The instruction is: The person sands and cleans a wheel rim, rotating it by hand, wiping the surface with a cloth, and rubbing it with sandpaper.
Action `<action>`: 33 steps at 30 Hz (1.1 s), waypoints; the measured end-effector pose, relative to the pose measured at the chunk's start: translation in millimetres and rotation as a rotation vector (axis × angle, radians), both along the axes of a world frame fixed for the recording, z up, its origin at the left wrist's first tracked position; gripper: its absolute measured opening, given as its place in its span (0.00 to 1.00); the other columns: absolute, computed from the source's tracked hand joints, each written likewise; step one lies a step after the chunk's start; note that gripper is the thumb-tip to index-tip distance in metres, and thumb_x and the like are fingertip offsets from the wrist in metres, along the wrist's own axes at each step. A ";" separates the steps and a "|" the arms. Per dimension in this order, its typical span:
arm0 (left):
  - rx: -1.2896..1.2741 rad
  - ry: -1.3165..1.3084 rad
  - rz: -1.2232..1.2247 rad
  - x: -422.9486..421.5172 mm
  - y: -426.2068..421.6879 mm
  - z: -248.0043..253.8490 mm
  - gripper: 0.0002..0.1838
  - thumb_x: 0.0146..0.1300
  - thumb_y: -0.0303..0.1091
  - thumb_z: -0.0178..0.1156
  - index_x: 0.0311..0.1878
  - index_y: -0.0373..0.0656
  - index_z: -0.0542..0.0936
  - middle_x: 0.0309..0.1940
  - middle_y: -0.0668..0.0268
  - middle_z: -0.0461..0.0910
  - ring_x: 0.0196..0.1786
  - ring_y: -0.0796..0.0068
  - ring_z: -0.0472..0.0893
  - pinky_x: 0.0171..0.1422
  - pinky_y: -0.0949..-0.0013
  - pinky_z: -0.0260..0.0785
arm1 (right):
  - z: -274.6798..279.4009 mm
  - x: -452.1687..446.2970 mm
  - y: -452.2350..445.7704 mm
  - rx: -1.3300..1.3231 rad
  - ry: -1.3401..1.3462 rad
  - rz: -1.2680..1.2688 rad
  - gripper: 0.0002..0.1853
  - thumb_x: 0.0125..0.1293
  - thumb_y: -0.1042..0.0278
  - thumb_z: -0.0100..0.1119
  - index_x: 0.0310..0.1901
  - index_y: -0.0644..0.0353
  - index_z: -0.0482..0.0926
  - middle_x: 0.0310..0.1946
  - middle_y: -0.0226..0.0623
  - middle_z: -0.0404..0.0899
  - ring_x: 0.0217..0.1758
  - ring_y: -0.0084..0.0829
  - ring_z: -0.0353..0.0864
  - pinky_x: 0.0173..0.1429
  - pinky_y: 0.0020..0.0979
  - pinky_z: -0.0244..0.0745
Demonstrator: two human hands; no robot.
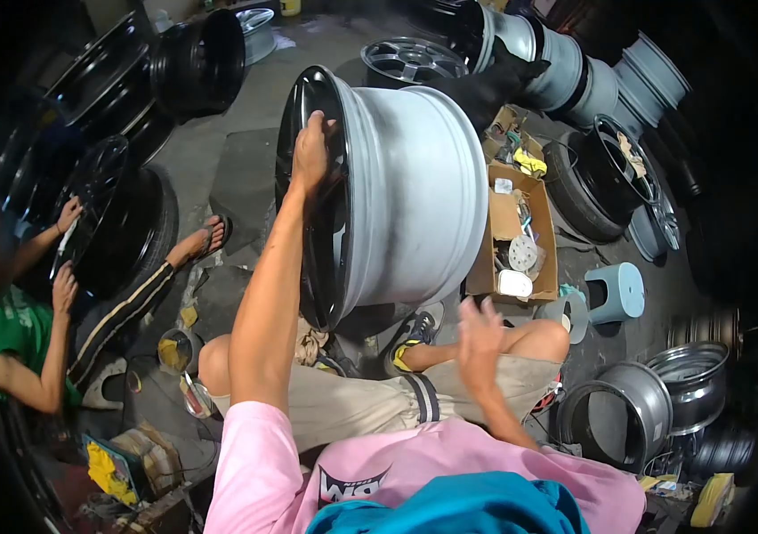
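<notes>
A large car wheel rim stands on its edge in front of me, its barrel silver-grey with dark smudges and its spoked face glossy black. With fingers curled over a spoke of the black face, my left hand grips the rim on its left side. My right hand is raised over my right knee, just below the barrel's lower right edge and apart from it. Its fingers are spread, a little blurred, and nothing shows in them.
At right stand a cardboard box of tools and pads, a light-blue stool and several rims. More rims line the back. To the left, a co-worker in a green shirt handles a black wheel. A tin sits near my left knee.
</notes>
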State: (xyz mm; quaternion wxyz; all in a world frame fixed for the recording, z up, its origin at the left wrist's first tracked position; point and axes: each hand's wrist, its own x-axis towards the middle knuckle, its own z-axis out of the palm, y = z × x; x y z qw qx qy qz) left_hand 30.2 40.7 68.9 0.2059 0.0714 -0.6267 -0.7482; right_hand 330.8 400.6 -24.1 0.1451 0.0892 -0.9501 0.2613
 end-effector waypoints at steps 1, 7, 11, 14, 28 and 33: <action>-0.089 -0.037 -0.047 7.0 -3.2 4.7 0.41 0.82 0.61 0.42 0.49 0.27 0.88 0.27 0.66 0.79 0.31 0.72 0.73 0.40 0.63 0.65 | 34.0 -19.2 9.5 -0.056 0.114 0.014 0.21 0.82 0.68 0.55 0.72 0.60 0.82 0.74 0.46 0.79 0.84 0.58 0.65 0.86 0.60 0.54; -0.154 -0.039 -0.047 7.4 11.4 10.3 0.40 0.81 0.61 0.45 0.46 0.27 0.88 0.37 0.54 0.89 0.44 0.64 0.84 0.56 0.61 0.71 | 118.7 -137.4 -3.0 0.289 0.453 0.052 0.23 0.78 0.69 0.61 0.73 0.53 0.82 0.78 0.39 0.75 0.83 0.52 0.67 0.83 0.53 0.60; -0.142 0.019 -0.003 1.1 5.2 -0.9 0.37 0.83 0.60 0.44 0.36 0.32 0.84 0.24 0.68 0.75 0.29 0.74 0.69 0.37 0.62 0.61 | 143.4 -283.1 -18.9 0.401 0.511 0.220 0.19 0.80 0.63 0.60 0.68 0.50 0.86 0.76 0.34 0.78 0.82 0.51 0.69 0.79 0.54 0.67; -0.049 -0.062 -0.118 14.8 11.0 19.6 0.36 0.83 0.60 0.44 0.33 0.35 0.83 0.21 0.72 0.70 0.26 0.77 0.64 0.34 0.63 0.55 | 169.1 -399.5 -46.2 0.479 0.296 0.358 0.21 0.82 0.52 0.54 0.64 0.51 0.88 0.70 0.39 0.83 0.78 0.52 0.74 0.75 0.53 0.74; -0.182 -0.031 -0.048 21.9 17.0 24.6 0.42 0.86 0.62 0.37 0.30 0.33 0.81 0.16 0.65 0.66 0.26 0.67 0.70 0.42 0.55 0.65 | 151.8 -306.4 -61.4 0.247 0.402 0.356 0.19 0.84 0.61 0.54 0.68 0.55 0.85 0.68 0.47 0.84 0.78 0.54 0.75 0.82 0.54 0.65; -0.155 -0.055 -0.113 22.3 19.0 24.0 0.34 0.84 0.63 0.46 0.30 0.43 0.80 0.23 0.80 0.65 0.28 0.84 0.59 0.35 0.68 0.50 | 152.2 -282.7 -53.9 0.175 0.372 0.366 0.19 0.82 0.65 0.57 0.68 0.56 0.85 0.69 0.43 0.84 0.79 0.53 0.74 0.85 0.54 0.61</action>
